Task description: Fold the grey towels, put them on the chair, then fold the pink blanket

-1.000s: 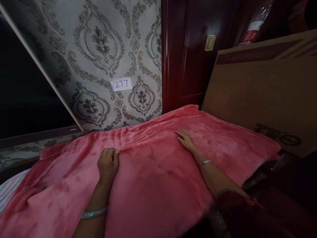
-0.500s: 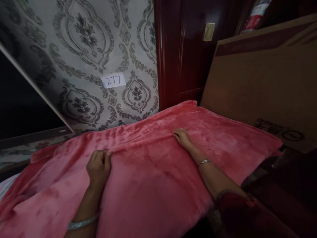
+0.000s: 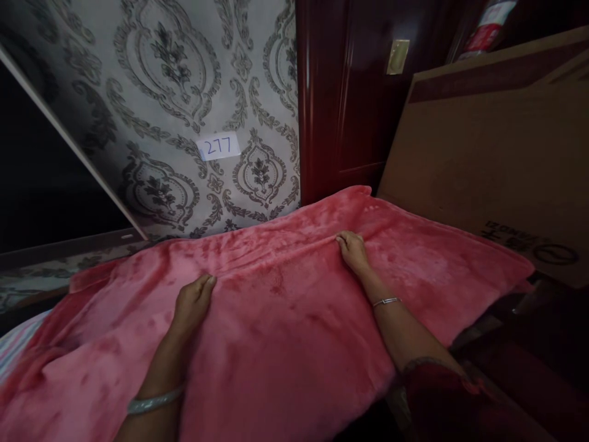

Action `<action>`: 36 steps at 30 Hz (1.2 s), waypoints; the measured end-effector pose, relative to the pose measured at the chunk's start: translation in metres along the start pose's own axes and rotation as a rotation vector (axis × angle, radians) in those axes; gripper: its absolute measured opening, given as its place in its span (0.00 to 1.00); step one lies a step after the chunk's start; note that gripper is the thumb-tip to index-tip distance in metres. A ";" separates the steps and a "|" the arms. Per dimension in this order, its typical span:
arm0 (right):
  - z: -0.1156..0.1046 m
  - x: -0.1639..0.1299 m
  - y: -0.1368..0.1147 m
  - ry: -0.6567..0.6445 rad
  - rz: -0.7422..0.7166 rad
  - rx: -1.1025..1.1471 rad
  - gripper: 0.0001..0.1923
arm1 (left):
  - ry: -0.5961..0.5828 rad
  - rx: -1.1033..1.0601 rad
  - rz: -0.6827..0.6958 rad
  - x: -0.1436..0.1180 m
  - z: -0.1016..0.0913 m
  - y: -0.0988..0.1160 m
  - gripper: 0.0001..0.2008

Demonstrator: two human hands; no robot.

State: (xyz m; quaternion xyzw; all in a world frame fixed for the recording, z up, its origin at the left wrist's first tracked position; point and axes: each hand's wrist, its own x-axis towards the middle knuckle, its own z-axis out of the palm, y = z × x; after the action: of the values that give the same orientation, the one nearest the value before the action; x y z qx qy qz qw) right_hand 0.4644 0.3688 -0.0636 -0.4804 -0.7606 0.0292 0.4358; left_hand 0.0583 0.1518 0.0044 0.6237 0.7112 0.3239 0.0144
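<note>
A plush pink-red blanket [image 3: 285,331] lies spread across the lower part of the view, with a raised fold running between my two hands. My left hand [image 3: 193,302], a pale bangle on its wrist, pinches that fold at its left end. At the fold's right end, my right hand [image 3: 353,250] is closed on the cloth, a thin silver bracelet on its wrist. The stretch of fold between them looks taut, with wrinkles behind it. What lies beneath the blanket is hidden.
Patterned wallpaper with a paper label [image 3: 219,146] reading 277 rises behind the blanket. A dark red wood panel [image 3: 340,92] and a big cardboard box [image 3: 483,141] stand at the right, with a bottle [image 3: 488,27] behind. At left is a dark screen-like panel [image 3: 46,172].
Both hands have shifted slightly right in view, still gripping the blanket. The wall and box have also moved a little right, so the camera has turned slightly. The fold looks straighter.
</note>
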 end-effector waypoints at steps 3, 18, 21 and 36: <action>0.000 -0.002 -0.001 -0.060 0.000 0.003 0.15 | -0.037 -0.006 -0.018 0.001 -0.002 -0.004 0.20; -0.001 -0.004 -0.013 -0.145 -0.004 -0.031 0.11 | -0.057 0.340 -0.078 0.011 0.012 -0.030 0.19; -0.001 -0.002 -0.005 -0.105 0.025 -0.042 0.14 | -0.097 0.318 -0.078 0.012 0.014 -0.032 0.20; -0.052 0.008 0.125 0.040 0.168 -0.191 0.31 | -0.077 0.184 -0.099 0.012 0.019 -0.052 0.17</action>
State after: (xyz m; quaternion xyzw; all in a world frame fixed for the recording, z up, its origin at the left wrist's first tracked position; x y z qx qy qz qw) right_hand 0.5874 0.4223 -0.0840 -0.5824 -0.7079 -0.0166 0.3992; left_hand 0.0181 0.1701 -0.0311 0.5986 0.7667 0.2319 0.0005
